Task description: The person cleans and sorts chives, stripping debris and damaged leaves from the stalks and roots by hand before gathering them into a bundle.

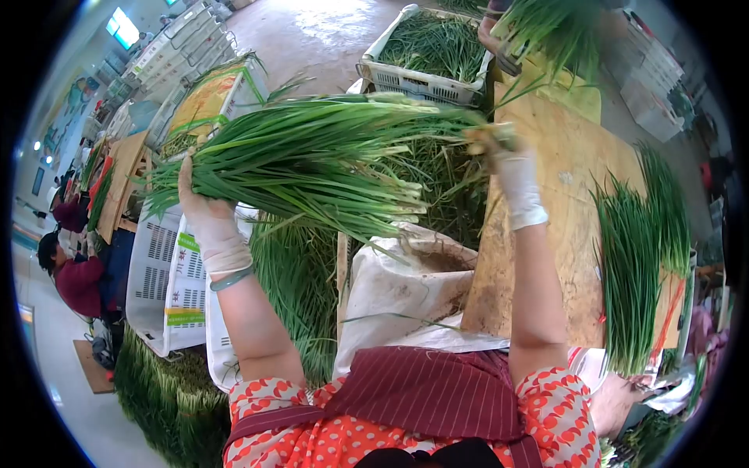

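Item 1: large loose bunch of long, flat green leaves with pale stem ends (312, 160), raised above the work area, untied as far as can be seen. Left hand (209, 222), white-gloved, grasps it by the leafy end.

Item 2: thin wisp of green stalks with pale, brownish ends (491, 134), at the stem side of the bunch. Right hand (505, 156), white-gloved, appears clenched on it; blur hides the fingers' exact hold.

Item 3: worn, pale-brown wooden tabletop (538, 261). On its far right, long dark-green bundles (630, 265), laid straight, red strips beside them; judged the finished portion.

Item 4: tangled heap of dull-green leaves (449, 191), below the bunch, apparently discards.

Item 5: white plastic crate (406, 82) filled with loose greens; judged outstanding.

Item 6: another person's hand (493, 39), holding greens beyond the tabletop.

Status, by judgement: partway; sorting of the held bunch incomplete.
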A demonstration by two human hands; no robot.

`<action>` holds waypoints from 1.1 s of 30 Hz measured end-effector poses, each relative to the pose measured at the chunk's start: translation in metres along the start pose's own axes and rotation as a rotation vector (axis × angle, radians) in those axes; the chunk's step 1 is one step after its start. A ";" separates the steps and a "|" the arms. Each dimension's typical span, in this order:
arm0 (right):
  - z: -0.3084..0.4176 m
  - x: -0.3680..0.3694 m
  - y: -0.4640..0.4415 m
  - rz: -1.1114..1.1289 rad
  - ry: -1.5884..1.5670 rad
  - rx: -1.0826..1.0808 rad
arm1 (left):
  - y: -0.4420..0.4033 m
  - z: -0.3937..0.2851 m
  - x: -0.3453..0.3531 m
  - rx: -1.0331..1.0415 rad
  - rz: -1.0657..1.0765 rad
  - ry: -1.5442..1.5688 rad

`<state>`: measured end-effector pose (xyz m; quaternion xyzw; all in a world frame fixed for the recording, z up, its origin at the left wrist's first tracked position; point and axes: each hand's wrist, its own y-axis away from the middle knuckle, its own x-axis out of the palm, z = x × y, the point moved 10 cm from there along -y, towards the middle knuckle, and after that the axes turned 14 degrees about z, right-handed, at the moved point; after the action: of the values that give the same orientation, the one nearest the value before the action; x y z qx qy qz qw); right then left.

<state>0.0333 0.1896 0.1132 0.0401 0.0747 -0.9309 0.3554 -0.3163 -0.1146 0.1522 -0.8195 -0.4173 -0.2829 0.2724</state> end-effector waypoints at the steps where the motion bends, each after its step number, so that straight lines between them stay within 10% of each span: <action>1: -0.009 -0.033 0.006 -0.149 -0.091 -0.062 | 0.000 -0.004 -0.011 -0.021 -0.035 0.000; 5: -0.030 -0.052 0.010 -0.269 -0.008 -0.063 | -0.001 -0.017 -0.036 -0.024 -0.126 0.006; 9: 0.000 0.080 -0.004 0.329 0.072 0.274 | 0.000 -0.016 -0.034 -0.030 -0.134 0.016; 12: 0.027 0.148 -0.018 0.591 0.291 0.133 | -0.002 -0.016 -0.030 -0.007 -0.125 0.028; 17: 0.003 0.116 -0.024 0.524 -0.084 0.125 | -0.001 -0.027 -0.030 0.035 -0.071 0.048; 20: -0.048 0.019 -0.029 0.025 -0.212 0.169 | 0.002 -0.037 -0.033 0.095 0.022 0.001; 22: -0.048 0.013 -0.051 0.105 0.522 0.009 | 0.001 -0.043 -0.031 0.140 0.075 -0.056; 26: 0.035 0.117 -0.046 0.321 0.634 -0.238 | -0.004 -0.027 -0.019 0.079 0.014 0.123; 33: 0.014 0.156 -0.068 0.477 -0.098 -0.091 | -0.018 -0.020 -0.005 0.039 0.050 0.035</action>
<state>-0.1278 0.1350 0.1144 -0.0046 0.0874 -0.8172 0.5696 -0.3388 -0.1219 0.1661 -0.8191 -0.3975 -0.2819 0.3025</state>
